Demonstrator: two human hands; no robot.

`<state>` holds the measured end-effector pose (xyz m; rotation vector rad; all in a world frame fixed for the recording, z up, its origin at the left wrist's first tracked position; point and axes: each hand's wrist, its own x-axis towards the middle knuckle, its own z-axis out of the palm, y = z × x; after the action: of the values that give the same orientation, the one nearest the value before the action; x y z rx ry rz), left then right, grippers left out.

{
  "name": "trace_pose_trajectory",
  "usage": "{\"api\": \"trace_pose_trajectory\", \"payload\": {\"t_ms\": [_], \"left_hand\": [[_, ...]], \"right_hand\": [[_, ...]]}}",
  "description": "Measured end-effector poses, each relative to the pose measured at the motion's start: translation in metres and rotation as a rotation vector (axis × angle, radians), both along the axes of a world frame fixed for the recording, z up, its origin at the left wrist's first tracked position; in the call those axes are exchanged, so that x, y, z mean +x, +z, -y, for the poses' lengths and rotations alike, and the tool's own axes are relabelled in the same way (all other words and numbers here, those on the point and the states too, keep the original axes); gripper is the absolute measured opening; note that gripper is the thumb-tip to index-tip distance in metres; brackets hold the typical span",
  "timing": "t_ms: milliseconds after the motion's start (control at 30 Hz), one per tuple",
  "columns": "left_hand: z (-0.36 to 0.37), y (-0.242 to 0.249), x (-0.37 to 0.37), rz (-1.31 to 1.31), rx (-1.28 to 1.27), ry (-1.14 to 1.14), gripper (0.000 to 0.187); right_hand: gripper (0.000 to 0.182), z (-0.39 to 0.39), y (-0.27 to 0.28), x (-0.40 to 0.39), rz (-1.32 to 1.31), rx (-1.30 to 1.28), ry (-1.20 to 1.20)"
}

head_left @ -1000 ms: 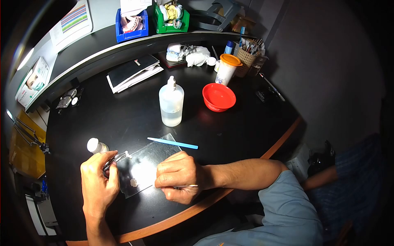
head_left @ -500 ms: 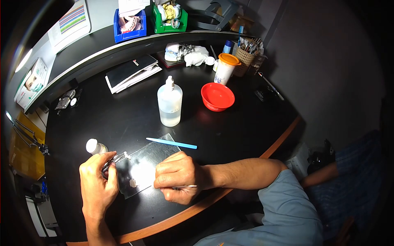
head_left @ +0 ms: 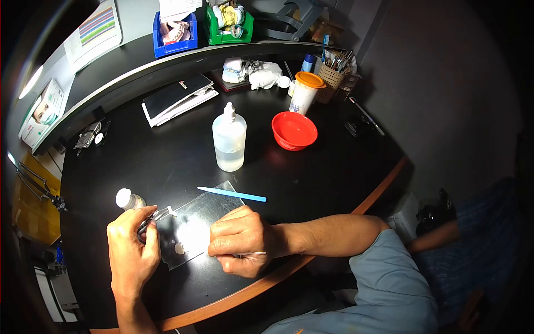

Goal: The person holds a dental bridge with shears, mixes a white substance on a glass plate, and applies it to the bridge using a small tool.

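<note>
A clear glass slab [head_left: 214, 209] lies on the black table [head_left: 311, 178] in front of me, with a small pale lump [head_left: 179, 248] on it near its lower left. My left hand [head_left: 132, 250] grips a small metal instrument [head_left: 157, 216] whose white tip rests at the slab's left edge. My right hand [head_left: 240, 240] rests on the slab's right side, closed around a thin white stick [head_left: 253, 253] that pokes out toward the right. A light blue spatula [head_left: 231, 194] lies across the slab's far corner. A small white-capped bottle [head_left: 127, 199] stands just beyond my left hand.
A clear squeeze bottle [head_left: 228, 141] and a red bowl [head_left: 294, 131] stand mid-table, an orange-lidded jar [head_left: 305, 92] and a basket of tools [head_left: 335, 74] behind. Notebooks [head_left: 175, 97] and plaster casts [head_left: 250, 72] lie at the back. Blue bin [head_left: 176, 34] and green bin [head_left: 229, 25] sit on the shelf.
Both hands hold nearly still over the slab; the view has shifted very slightly. Nothing was picked up or let go.
</note>
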<state>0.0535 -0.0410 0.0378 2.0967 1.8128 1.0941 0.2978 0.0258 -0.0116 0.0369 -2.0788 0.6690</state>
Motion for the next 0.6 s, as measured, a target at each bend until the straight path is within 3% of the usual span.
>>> {"api": "trace_pose_trajectory", "payload": {"t_ms": [167,267,600], "left_hand": [[0.0023,0.0042,0.0027,0.032,-0.074,0.038,0.025],[-0.0003,-0.0005,0.0009,0.002,0.032,-0.01,0.022],[-0.0002,-0.0016,0.0004,-0.004,0.037,-0.008,0.022]], "right_hand": [[0.015,-0.0001,-0.0018,0.0005,0.006,-0.011,0.002],[0.015,-0.0003,-0.003,0.0003,0.007,-0.011,0.002],[0.017,-0.0002,-0.0017,0.0005,0.001,-0.013,0.001]]}}
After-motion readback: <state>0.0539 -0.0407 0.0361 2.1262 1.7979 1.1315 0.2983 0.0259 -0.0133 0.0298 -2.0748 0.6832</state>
